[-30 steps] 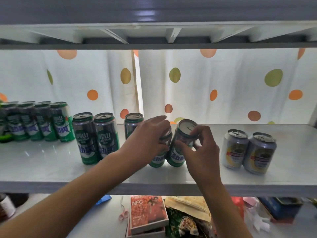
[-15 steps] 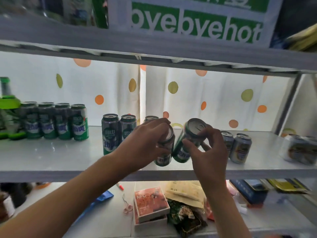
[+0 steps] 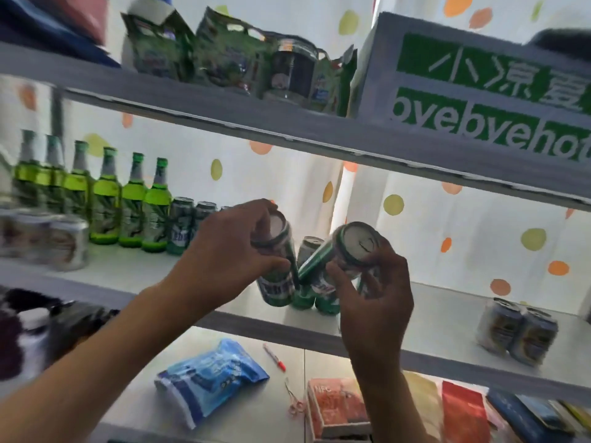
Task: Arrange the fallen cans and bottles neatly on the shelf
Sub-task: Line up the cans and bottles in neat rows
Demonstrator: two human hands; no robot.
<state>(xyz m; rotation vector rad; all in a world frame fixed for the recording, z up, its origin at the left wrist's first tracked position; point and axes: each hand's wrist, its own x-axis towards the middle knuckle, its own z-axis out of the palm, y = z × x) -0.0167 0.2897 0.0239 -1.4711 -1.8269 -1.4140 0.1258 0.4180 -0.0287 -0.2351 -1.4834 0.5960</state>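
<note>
The left hand (image 3: pixel 230 251) curls round the top of one green can (image 3: pixel 277 276), thumb and fingers pinching just below the rim. The right hand (image 3: pixel 374 292) grips a second can (image 3: pixel 348 251) near its top, and this one leans hard to the left, lid facing the camera. Both cans sit above the front of the shelf (image 3: pixel 447 314), their lower ends close together and perhaps touching.

The risk is the tilt. Held only by the rim, the leaning can could slip from the fingers, or its base could swing into the cans (image 3: pixel 311 251) standing just behind and topple them. A knock between the two held cans might also push one off the front edge.

Six bottles (image 3: pixel 131 199) stand in a row at the left, with at least two green cans (image 3: pixel 192 225) beside them. Blur makes the count unsure, but two or three silver cans (image 3: pixel 64 241) seem to stand at far left, and two more silver cans (image 3: pixel 518 330) at far right.
</note>
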